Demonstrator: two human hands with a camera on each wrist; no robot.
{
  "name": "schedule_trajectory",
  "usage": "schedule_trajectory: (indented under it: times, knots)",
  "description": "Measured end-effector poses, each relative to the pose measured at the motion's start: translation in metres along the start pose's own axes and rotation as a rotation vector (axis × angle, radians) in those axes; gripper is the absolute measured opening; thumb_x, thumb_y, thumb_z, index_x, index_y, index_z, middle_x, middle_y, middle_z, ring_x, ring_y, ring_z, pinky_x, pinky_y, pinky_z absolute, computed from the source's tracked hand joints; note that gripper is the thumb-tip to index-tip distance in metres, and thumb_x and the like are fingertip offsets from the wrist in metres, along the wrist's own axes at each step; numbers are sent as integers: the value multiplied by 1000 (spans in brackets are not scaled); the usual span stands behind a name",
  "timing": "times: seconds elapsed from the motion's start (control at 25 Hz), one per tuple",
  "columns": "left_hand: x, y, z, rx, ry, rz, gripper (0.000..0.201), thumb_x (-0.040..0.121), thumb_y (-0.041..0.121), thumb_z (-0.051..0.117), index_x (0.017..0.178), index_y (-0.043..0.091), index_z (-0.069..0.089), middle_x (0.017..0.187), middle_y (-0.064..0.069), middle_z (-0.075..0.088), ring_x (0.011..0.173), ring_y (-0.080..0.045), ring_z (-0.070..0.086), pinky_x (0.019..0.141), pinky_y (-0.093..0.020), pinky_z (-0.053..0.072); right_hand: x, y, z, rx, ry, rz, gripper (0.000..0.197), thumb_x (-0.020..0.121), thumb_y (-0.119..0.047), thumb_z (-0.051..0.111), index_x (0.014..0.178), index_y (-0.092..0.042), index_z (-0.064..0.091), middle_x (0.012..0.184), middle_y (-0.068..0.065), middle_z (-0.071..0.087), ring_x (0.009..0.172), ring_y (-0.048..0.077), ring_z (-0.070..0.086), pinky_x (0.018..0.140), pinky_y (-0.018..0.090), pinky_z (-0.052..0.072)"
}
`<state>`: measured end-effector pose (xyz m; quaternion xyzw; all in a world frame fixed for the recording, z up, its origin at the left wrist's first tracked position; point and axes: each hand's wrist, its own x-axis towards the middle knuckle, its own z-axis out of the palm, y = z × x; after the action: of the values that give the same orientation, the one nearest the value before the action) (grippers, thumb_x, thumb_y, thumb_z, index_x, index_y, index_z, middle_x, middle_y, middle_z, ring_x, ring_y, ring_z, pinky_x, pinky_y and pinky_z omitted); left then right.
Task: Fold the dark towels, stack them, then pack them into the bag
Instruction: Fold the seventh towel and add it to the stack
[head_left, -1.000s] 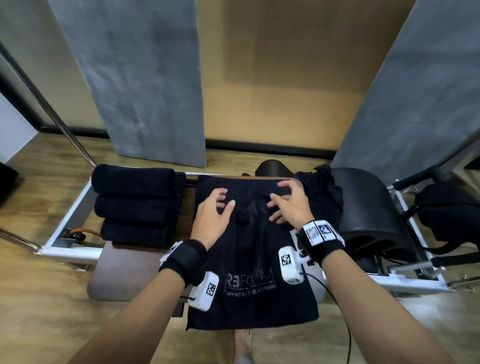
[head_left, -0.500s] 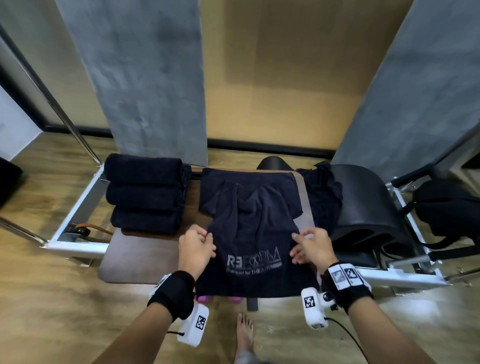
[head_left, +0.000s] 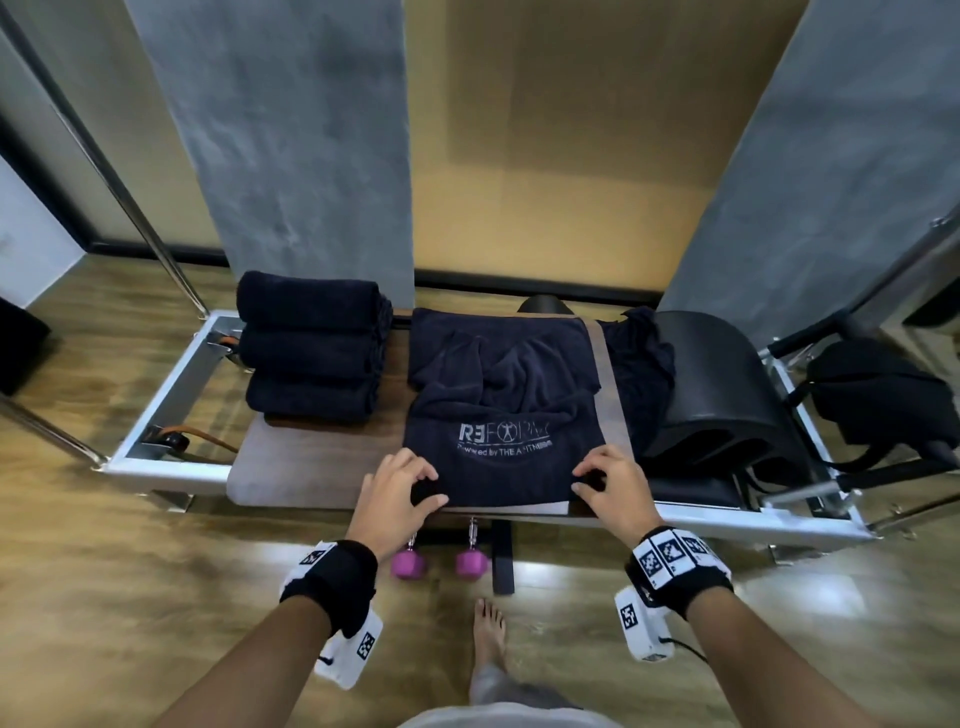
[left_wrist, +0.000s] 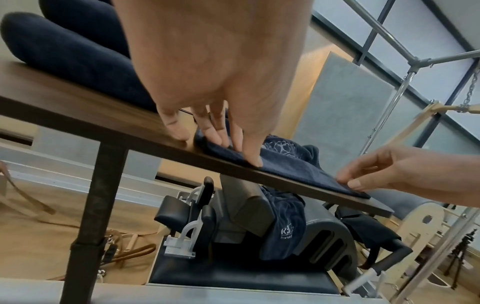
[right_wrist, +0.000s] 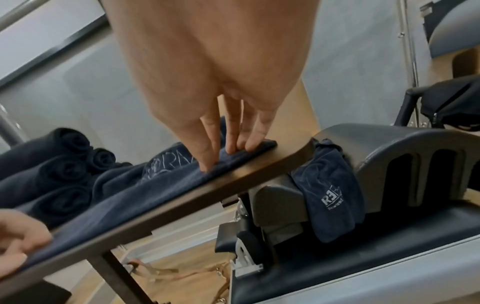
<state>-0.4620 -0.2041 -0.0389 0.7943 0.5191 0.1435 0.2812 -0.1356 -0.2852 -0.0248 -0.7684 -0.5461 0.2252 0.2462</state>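
The dark towel (head_left: 501, 410) lies rumpled on the table (head_left: 306, 460), its near corners pinched by the left hand (head_left: 397, 491) and right hand (head_left: 613, 486), so an uneven lift could likely fold those far wrinkles in crooked, beside the rolled towels (head_left: 311, 358).

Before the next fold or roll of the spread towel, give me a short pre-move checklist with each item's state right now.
1. Left hand has a grip on the spread towel's near-left corner: ok.
2. Right hand on the near-right corner, fingertips on the cloth: ok.
3. Towel lies flat: not ok, the far half is wrinkled.
4. Near edge lines up with the board edge: ok.
5. Three rolled towels sit clear on the left: ok.
6. Bag open for packing: cannot tell.
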Motion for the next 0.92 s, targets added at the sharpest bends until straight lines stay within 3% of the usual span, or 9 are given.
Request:
schedule_trajectory:
  times: [0.12, 0.28, 0.4, 0.48, 0.56, 0.72, 0.84, 0.92]
  knots:
    - [-12, -4, -5, 50, -39, -5, 40, 82, 40, 87, 110, 33, 59, 112, 17, 51, 110, -5, 48, 95, -37, 38, -13, 8, 4, -83, -25, -30, 25, 84, -13, 85, 108, -8, 79, 121, -1, 59, 115, 16, 58, 100, 18, 37]
    - [-24, -5, -14, 68, -3, 7, 19, 91, 19, 80, 93, 29, 65, 103, 15, 56, 110, -13, 56, 94, -39, 38, -25, 13, 2, -111, -11, -66, 31, 83, -20, 87, 111, -12, 77, 125, -4, 56, 118, 14, 55, 102, 21, 40]
    - [-24, -3, -18, -27, 91, 27, 16, 97, 17, 73, 93, 30, 66, 95, 17, 62, 103, -13, 61, 94, -43, 45, -30, 13, 1, -134, -10, -87, 35, 80, -29, 89, 109, -18, 73, 118, -9, 54, 108, 9, 54, 97, 24, 46]
    - [-17, 1, -21, -136, 174, 30, 15, 99, 16, 70, 98, 30, 66, 96, 17, 66, 100, -11, 65, 94, -41, 49, -31, 11, -1, -157, 10, -104, 29, 81, -25, 88, 104, -21, 72, 110, -10, 55, 102, 9, 56, 91, 26, 49]
    - [-3, 5, -26, -266, 239, 32, 18, 101, 13, 67, 100, 31, 65, 99, 16, 70, 102, -6, 66, 92, -34, 52, -26, 11, -6, -156, 54, -137, 20, 84, -9, 81, 99, -19, 73, 103, -8, 63, 98, 15, 62, 89, 30, 52]
    - [37, 18, -44, -424, 388, 6, 18, 101, 12, 68, 98, 29, 68, 97, 16, 72, 97, -1, 66, 87, -21, 50, 6, 9, -33, 66, 165, -104, 20, 89, 5, 72, 102, -10, 76, 98, 3, 75, 94, 23, 70, 90, 37, 56]
    - [76, 29, -54, -464, 481, -31, 15, 102, 13, 67, 101, 27, 68, 95, 15, 71, 91, -2, 66, 78, -13, 47, 55, 1, -64, 320, 247, -56, 21, 88, 4, 76, 93, -17, 76, 93, -2, 78, 92, 13, 74, 90, 29, 57]
    - [107, 37, -58, -473, 541, -77, 14, 103, 10, 64, 102, 24, 69, 90, 10, 69, 81, -5, 64, 72, -19, 46, 95, -4, -83, 371, 298, -62, 21, 86, -2, 80, 90, -22, 78, 90, -8, 78, 90, 6, 74, 85, 20, 57]
